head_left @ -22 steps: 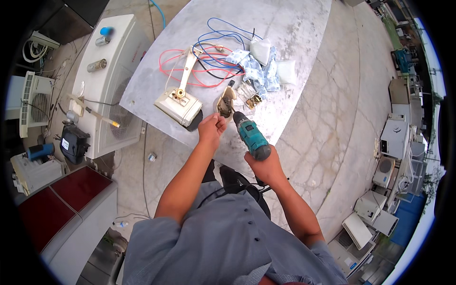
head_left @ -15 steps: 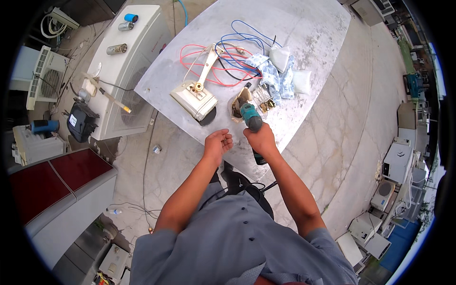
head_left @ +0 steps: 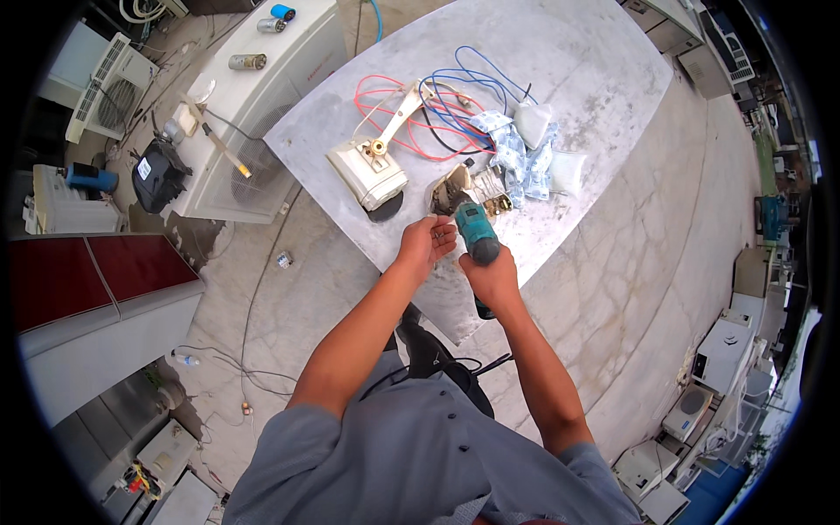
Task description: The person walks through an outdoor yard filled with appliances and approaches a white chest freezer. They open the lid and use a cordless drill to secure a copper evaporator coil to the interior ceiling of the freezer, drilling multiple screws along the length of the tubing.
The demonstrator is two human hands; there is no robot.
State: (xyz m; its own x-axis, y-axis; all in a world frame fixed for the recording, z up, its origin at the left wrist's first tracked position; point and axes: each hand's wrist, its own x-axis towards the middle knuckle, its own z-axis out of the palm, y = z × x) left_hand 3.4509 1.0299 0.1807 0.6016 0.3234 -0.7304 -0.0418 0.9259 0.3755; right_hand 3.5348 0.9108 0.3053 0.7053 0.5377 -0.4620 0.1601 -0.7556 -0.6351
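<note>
Grey table (head_left: 604, 83), cracked floor (head_left: 612, 297), right grip (head_left: 493, 280) wrapped round drill (head_left: 475, 230), left grip (head_left: 426, 244) half curled, contents unclear

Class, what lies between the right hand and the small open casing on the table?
In the head view, the teal drill lies between the right hand and the casing.

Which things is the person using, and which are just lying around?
In use:
drill, in the right hand
open beige case, by the drill's front end and left hand

Probably just lying about:
wires
white packets
plastic bottle on the floor
</note>
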